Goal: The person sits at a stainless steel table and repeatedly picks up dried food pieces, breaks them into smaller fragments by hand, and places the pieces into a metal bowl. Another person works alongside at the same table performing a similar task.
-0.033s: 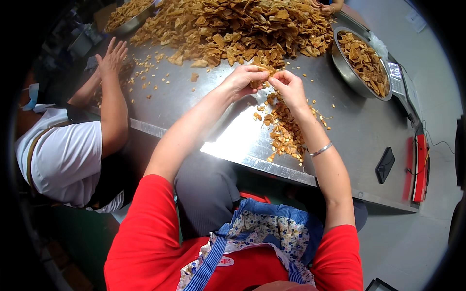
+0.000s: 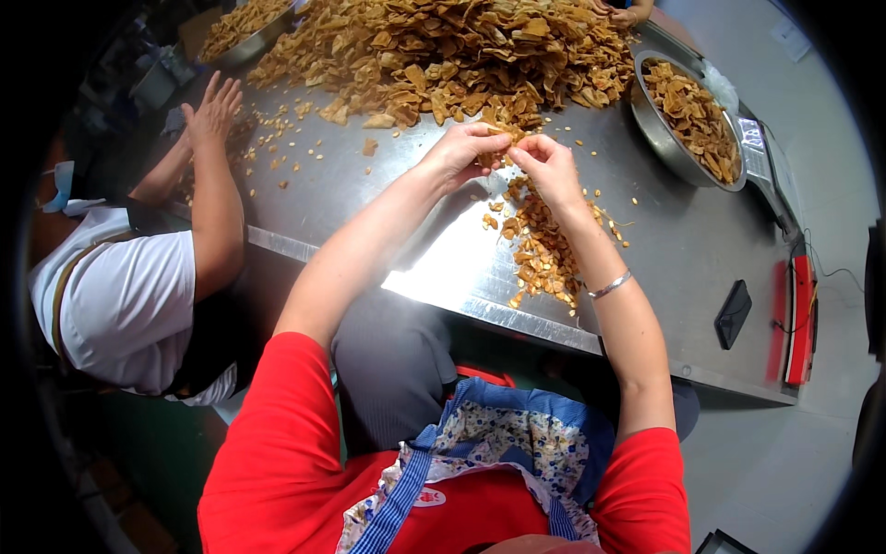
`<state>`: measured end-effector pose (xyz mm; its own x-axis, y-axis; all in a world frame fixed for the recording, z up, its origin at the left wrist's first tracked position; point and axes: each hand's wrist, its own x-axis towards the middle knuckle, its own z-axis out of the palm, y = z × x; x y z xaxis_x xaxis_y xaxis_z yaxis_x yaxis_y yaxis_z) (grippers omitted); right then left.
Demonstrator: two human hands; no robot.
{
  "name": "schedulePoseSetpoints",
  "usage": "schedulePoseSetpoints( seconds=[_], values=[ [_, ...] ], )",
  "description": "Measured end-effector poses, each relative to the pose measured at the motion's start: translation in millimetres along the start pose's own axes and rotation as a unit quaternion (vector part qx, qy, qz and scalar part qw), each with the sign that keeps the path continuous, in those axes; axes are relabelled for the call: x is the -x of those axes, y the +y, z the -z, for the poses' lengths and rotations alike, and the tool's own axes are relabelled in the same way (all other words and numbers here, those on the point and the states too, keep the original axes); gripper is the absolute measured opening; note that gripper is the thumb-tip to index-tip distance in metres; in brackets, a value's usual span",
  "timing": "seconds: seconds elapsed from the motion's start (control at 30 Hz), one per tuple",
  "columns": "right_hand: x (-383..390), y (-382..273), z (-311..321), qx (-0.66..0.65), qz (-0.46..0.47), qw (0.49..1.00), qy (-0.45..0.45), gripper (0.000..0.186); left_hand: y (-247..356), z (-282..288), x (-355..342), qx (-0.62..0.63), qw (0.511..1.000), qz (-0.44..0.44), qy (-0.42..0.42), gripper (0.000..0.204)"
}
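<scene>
My left hand and my right hand meet over the steel table, at the near edge of a tall heap of flat, dried, yellow-brown pieces. Between my fingertips is one dried brown piece, partly hidden by the fingers; both hands pinch it. Below my right hand lies a small pile of broken brown scraps and pale seeds, reaching toward the table's front edge.
A steel bowl of brown pieces stands at right beside a scale. A black phone and a red device lie farther right. At left, a co-worker's raised hand is near scattered seeds. Another basin is behind.
</scene>
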<state>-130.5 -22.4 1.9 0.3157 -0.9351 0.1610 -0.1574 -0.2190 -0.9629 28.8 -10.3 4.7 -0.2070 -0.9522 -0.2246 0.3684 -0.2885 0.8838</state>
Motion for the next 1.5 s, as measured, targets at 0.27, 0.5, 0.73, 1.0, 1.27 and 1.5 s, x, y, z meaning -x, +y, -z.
schedulePoseSetpoints(
  seconds=[0.27,0.5,0.73,1.0,1.27,1.5],
  values=[
    [-2,-6,29,0.06,-0.056,0.996,-0.028,0.016,20,6,-2,0.135,0.98,-0.071,0.132,0.014],
    [-9,-15,39,0.301,-0.027,0.942,-0.146,0.01,12,25,-7,0.177,0.958,-0.067,0.214,0.014],
    [-47,-19,-15,0.474,0.046,0.878,-0.049,0.026,5,28,-9,0.008,0.974,0.001,0.224,0.012],
    [-44,10,-8,0.248,0.034,0.967,0.039,0.025,-9,17,-12,-0.197,0.971,-0.017,0.137,0.031],
    [-2,7,6,0.069,-0.004,0.996,0.051,0.029,-18,7,-16,-0.251,0.963,0.003,0.103,0.033],
    [19,-5,14,0.177,0.176,0.954,0.165,0.017,0,-7,4,-0.105,0.983,-0.059,0.138,0.035]
  ],
)
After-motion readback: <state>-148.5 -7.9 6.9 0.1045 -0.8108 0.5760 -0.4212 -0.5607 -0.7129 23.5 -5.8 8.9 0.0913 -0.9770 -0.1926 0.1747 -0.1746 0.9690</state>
